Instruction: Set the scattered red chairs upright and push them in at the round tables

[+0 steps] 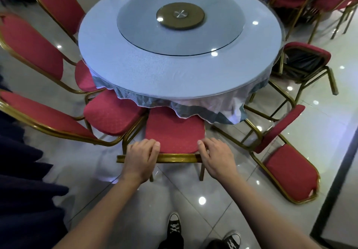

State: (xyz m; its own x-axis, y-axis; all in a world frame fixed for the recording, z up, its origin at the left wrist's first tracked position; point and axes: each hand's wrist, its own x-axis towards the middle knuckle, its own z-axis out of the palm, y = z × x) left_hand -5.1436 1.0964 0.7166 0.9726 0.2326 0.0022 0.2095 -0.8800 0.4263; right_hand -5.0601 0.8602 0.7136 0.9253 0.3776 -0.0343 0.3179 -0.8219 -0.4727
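Head view, looking down over two bare forearms. Left hand (pixel 142 155) curled over the gold top rail of the near chair (pixel 174 132), fingers wrapped forward onto the red backrest; right hand (pixel 217 156) gripping the same rail at its other end, fingertips likewise on the red padding. Chair upright, seat tucked partly beneath the hanging tablecloth (pixel 213 109) of the round bench (pixel 135 58). On the bench, a glass turntable (pixel 180 23) with a dark round hub (pixel 180 16) at its middle. Just left of the held chair, a second upright red chair (pixel 110 113), seat edge under the cloth; further left, two more red chairs, cut off by the frame edge. To the right, a tipped chair (pixel 290 171) lying on the floor, gold legs pointing toward the bench; behind it another overturned chair (pixel 308 62), underside showing. Glossy pale tiled floor (pixel 193 200) with ceiling-light reflections. Two black-and-white sneakers (pixel 174 225) at the bottom. Dark fabric (pixel 23 171) at the left edge, hard to make out.
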